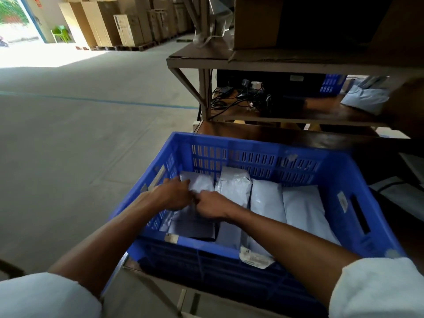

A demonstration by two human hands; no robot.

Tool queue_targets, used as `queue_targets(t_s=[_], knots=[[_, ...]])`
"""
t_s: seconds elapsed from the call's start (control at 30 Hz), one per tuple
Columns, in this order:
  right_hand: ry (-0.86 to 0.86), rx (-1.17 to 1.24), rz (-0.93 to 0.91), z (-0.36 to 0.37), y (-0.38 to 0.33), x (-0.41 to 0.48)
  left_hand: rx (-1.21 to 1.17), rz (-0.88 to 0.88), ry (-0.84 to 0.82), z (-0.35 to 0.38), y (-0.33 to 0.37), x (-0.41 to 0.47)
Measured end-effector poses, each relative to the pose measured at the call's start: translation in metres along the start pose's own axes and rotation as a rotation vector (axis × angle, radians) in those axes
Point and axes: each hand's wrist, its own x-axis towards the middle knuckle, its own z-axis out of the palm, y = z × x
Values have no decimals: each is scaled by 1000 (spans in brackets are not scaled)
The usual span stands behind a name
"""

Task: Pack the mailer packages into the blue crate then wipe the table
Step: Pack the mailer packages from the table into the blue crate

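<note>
While you were settling the leftmost mailer [200, 183] into the blue crate [252, 157], you were in the packing step, and by my reading not yet at its end. Your left hand [172, 195] had its fingers curled over the mailer's far edge. Your right hand [213, 205] was bunched tight just beside it, pinching the same bag nearer to you, so the two hands almost touched. That mailer stood on edge against the crate's left wall, first in a row with three more mailers [266, 200] standing side by side to its right. A darker flat bag [192, 226] lay low beneath your wrists. A heap of pale mailers [364, 97] sat on the tabletop [286, 114] beyond the crate, at the far right, so packing was probably unfinished. The wipe had not begun, and no cloth showed.

The next move, I judged, called for you to press the bag upright against the wall, let go, and reach right for the heap.

The mailers were smooth grey-white plastic film, soft and puffy and creased at the tops, so they would likely slump or slide if stood loosely. The crate was rigid moulded plastic with slotted walls, a handle slot cut in its right side, and a paper label [255, 258] stuck on its near rim. The tabletop was dark brown wood and carried a tangle of black cables [241, 97].
</note>
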Motion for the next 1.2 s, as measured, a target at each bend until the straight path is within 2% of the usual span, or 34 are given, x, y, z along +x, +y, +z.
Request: queue_targets(t_s=[0.1,0.23,0.37,0.43,0.53,0.6,0.7,0.77,0.93,1.07,1.2], knots=[[70,37,42,-17,27,-15,79,-14,-217,13,20,-5],[203,34,82,-37,73,-45,20,-77,-231,18,17,2],[289,7,84,-57,106,-82,59,-87,-213,17,9,11],[398,29,77,-71,124,-107,130,-79,-114,14,15,16],[640,32,60,-92,163,-151,58,18,241,-3,53,16],[800,8,49,-105,197,-185,-96,147,470,-20,100,9],[937,-19,113,-121,257,-245,-228,353,654,-34,196,-8],[936,-34,200,-127,302,-285,-255,458,691,-34,267,-24],[832,-79,430,-124,416,-367,-274,618,638,-14,429,-46],[760,-128,562,-123,477,-393,-206,584,491,20,523,-33],[625,-153,602,-127,513,-391,-258,500,303,50,571,4]])
